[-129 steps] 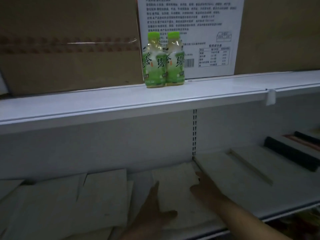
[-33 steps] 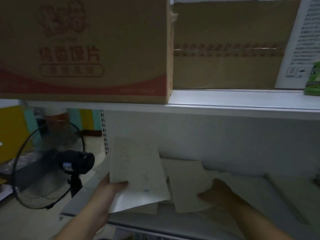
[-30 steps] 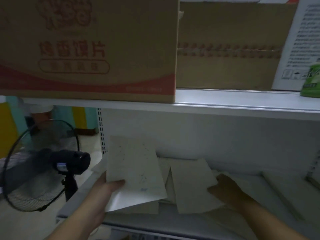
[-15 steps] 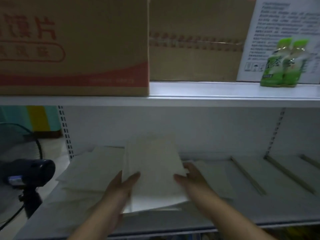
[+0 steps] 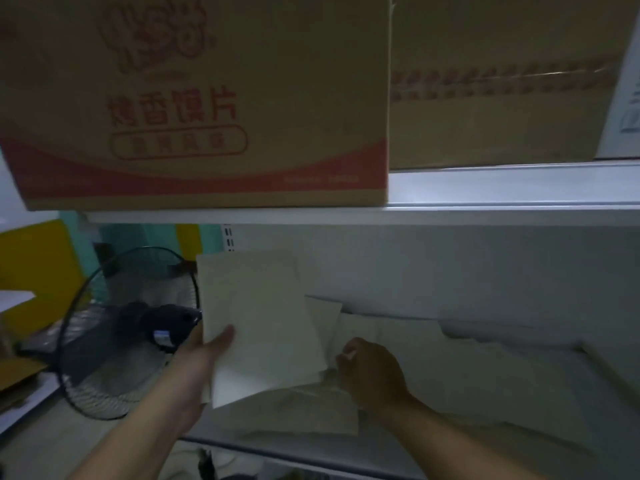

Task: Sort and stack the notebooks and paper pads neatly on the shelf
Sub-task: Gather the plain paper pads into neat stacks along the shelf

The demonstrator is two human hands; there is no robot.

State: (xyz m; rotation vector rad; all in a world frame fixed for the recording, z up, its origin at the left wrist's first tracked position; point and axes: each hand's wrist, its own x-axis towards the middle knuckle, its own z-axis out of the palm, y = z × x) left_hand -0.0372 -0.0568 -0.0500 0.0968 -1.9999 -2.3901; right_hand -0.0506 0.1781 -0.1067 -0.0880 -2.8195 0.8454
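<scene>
My left hand (image 5: pixel 204 362) grips a small stack of pale paper pads (image 5: pixel 263 327) by its lower left edge, thumb on the top sheet, and holds it tilted above the lower shelf (image 5: pixel 519 393). My right hand (image 5: pixel 370 372) is just right of that stack, its fingers curled on the edge of another pale pad (image 5: pixel 325 317) lying behind it. More pale pads (image 5: pixel 304 410) lie flat on the dim shelf under both hands. Whether the right hand pinches the pad's edge is hard to tell.
Overhead, the upper shelf (image 5: pixel 485 188) carries a brown carton with red print (image 5: pixel 207 98) and a plain taped carton (image 5: pixel 502 81). A black standing fan (image 5: pixel 128 334) is off the shelf's left end. Pale sheets spread to the right along the lower shelf.
The view has swung left. The stack that both hands held flat on the shelf is now lifted and tilted in my left hand; my right hand has let go and moved to a pad beside it.
</scene>
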